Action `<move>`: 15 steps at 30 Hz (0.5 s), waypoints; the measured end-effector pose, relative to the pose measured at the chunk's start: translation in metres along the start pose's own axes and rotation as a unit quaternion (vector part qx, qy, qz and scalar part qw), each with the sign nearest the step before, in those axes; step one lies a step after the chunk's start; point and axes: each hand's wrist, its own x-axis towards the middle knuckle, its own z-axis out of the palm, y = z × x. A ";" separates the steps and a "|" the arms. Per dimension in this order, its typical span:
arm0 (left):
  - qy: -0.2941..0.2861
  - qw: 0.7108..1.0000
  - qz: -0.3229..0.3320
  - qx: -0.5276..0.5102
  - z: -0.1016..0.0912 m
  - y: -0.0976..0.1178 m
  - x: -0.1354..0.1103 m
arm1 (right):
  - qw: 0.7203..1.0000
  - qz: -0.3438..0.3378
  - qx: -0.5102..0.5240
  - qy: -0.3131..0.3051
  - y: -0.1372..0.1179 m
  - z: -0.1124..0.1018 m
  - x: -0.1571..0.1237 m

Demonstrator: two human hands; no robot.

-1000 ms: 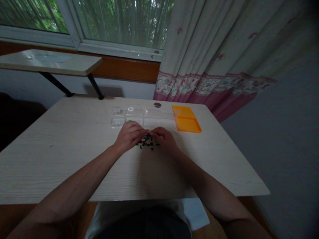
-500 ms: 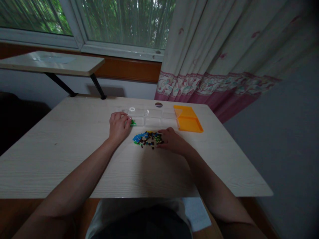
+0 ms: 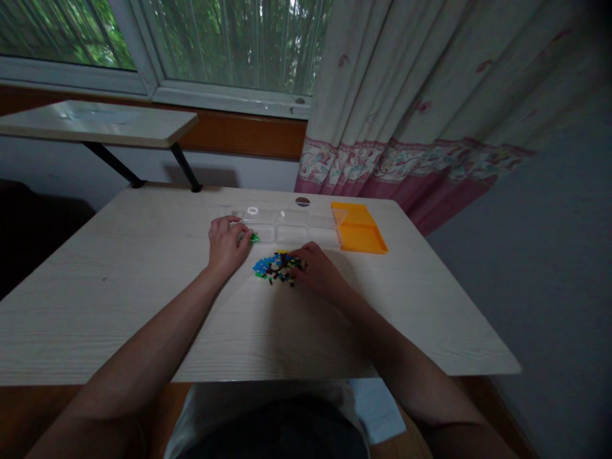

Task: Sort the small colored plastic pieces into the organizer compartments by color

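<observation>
A loose pile of small toy bricks (image 3: 274,268) in blue, black, brown, green and yellow lies on the table. My right hand (image 3: 319,271) reaches over the pile's right side, thumb and fingers apart among the pieces; its fingertips are partly hidden. Behind the pile is a clear plastic box (image 3: 292,234) divided into compartments. My left hand (image 3: 226,243) is curled around the box's left end, thumb at the near left compartment. Green bricks (image 3: 255,238) show in that compartment beside the thumb.
An orange lid or tray (image 3: 363,231) adjoins the box's right end. Behind the box, a dark round grommet (image 3: 302,201) is set in the table (image 3: 143,306). A raised shelf (image 3: 119,124) stands at the back left. A curtain (image 3: 377,127) hangs beyond the table's back right.
My right hand has shifted slightly left, further over the brick pile. My left hand stays at the box's left end.
</observation>
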 end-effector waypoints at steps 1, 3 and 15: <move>-0.001 1.000 0.000 0.000 0.000 0.000 0.000 | 1.000 -0.017 0.004 -0.008 -0.003 -0.001 -0.001; -0.004 1.000 0.000 -0.002 0.000 0.001 0.000 | 0.996 -0.063 0.010 -0.056 -0.010 -0.002 -0.002; -0.014 1.000 0.007 -0.024 0.000 0.004 0.000 | 0.993 -0.104 -0.026 -0.049 -0.002 0.014 0.002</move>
